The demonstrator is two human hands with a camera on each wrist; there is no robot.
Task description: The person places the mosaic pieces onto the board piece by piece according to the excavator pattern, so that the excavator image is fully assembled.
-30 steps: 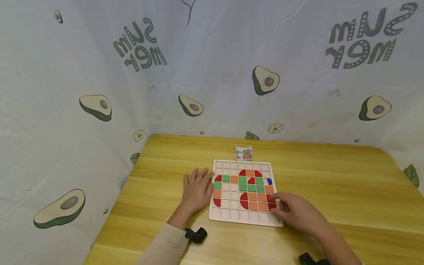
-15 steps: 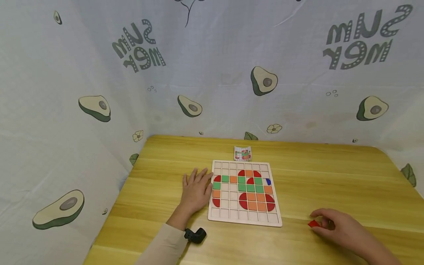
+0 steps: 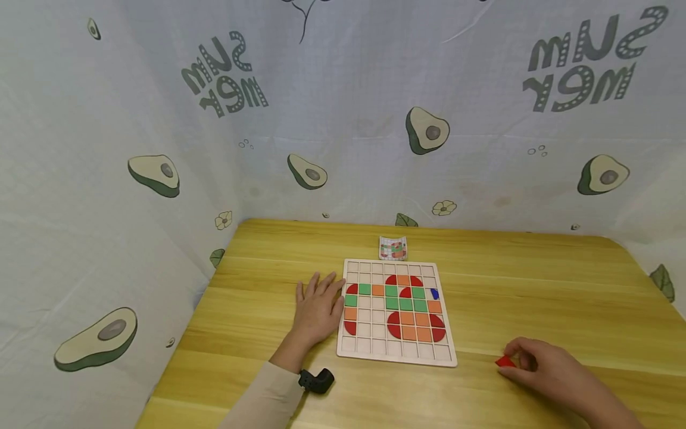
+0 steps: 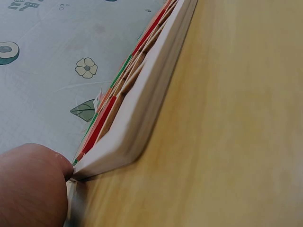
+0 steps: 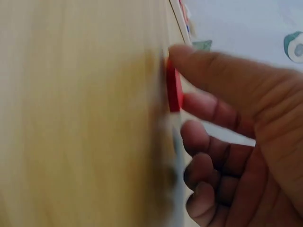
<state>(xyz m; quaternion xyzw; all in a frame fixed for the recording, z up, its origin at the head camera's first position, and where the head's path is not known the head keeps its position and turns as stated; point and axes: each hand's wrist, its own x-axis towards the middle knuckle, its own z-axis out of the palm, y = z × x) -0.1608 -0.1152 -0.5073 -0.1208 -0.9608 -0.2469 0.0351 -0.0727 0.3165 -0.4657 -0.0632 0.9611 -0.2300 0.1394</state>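
My left hand lies palm down on the table with fingers spread, its fingertips right at the left edge of a pale wooden grid board. Green and orange squares and red rounded tiles fill some of the board's cells, and a small blue piece sits near its right edge. Off to the board's right, my right hand pinches a small flat red tile between thumb and index finger, low over the table. In the right wrist view, the red tile is seen nearly edge-on, with the other fingers curled below it.
A small curved pattern card stands just behind the board. The wooden table runs back to a white curtain printed with avocados. A black wrist device sits on my left wrist.
My right hand has moved from the board's lower right corner out to the table on the right, where it now holds a red tile. The left hand stays put.
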